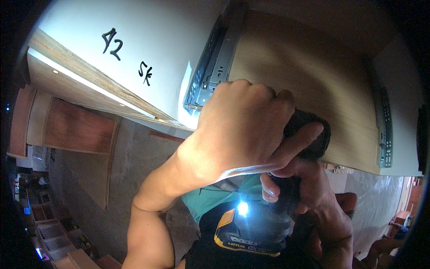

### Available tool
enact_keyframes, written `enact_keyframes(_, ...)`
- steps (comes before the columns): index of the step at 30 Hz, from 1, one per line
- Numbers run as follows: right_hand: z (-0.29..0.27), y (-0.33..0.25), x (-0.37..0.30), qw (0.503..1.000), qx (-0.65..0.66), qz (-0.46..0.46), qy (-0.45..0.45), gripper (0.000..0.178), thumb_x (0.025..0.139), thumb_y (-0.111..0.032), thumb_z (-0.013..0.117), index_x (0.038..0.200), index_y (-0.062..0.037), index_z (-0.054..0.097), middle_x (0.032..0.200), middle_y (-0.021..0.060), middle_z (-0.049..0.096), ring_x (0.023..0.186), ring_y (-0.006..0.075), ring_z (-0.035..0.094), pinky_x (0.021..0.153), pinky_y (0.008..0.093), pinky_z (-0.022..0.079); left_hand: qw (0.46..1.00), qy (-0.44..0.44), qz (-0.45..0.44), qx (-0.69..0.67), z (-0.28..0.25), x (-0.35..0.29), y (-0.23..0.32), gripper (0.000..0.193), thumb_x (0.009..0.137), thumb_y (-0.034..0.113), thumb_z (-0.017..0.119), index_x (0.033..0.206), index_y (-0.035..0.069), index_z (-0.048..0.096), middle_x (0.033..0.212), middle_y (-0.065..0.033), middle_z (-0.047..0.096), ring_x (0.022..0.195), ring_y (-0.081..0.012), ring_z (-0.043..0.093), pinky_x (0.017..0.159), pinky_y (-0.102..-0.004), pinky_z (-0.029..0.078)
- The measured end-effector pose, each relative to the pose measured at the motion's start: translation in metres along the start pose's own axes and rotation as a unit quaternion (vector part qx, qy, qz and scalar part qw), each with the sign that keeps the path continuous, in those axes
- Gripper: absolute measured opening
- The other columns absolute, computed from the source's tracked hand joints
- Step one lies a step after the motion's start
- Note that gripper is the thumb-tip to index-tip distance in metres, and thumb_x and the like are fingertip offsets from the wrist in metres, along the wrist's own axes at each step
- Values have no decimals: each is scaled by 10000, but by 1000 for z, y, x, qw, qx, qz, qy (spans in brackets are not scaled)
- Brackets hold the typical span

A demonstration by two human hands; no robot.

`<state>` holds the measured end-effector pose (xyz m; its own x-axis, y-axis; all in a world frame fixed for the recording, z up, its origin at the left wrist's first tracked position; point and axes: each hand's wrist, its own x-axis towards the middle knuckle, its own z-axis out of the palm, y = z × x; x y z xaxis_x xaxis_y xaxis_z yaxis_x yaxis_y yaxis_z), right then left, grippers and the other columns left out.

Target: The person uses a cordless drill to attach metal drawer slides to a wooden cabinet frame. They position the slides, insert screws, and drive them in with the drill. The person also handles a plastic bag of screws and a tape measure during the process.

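From the head view, I am seeing the person's right hand (pixel 311 184) gripping the handle of a black-and-yellow cordless power drill (pixel 268 222), fingers wrapping closely around it. The drill is standing upright in front of the body, its battery base hanging low and its small white lamp (pixel 243 208) glowing. The left hand (pixel 242 125) is bending across the drill's top, its thumb lying over the black housing; its other fingers are curling out of sight, so I cannot tell what they are holding. Its knuckles are sitting near a grey perforated metal drawer slide (pixel 219 67), which is running along a white cabinet panel (pixel 165 31) bearing black handwriting. A matching metal slide (pixel 384 130) is lining the opposite side, beyond a tan wood-grain panel (pixel 286 49).
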<state>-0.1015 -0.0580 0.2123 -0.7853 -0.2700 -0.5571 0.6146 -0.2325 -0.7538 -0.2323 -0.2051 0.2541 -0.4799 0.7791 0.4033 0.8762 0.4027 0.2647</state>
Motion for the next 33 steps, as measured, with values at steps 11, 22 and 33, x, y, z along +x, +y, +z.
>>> enact_keyframes(11, 3, 0, 5, 996, 82, -13, -18, 276, 963, -291, 588, 926, -37, 691, 742, 41, 653, 659, 145, 601, 626, 298, 454, 1000, -2, 0, 3, 1, -1, -1, 595, 934, 539, 639, 730, -18, 690, 545, -194, 620, 519, -378, 675, 539, -437, 569)
enact_keyframes(22, -10, 9, 5, 998, 30, -41, -40, 232, 996, -246, 581, 946, -73, 728, 780, -3, 664, 695, 121, 614, 619, 292, 476, 1000, -4, 0, -8, -1, -1, -1, 588, 929, 541, 643, 728, -10, 682, 574, -204, 634, 555, -392, 685, 553, -441, 574)
enact_keyframes(33, 4, -2, 1, 999, -39, -11, 26, 246, 982, -257, 588, 902, -77, 735, 769, -4, 673, 659, 108, 598, 584, 295, 453, 1000, -8, -7, -3, -6, -3, -1, 595, 928, 549, 643, 726, -9, 684, 582, -214, 629, 564, -407, 681, 553, -466, 563)
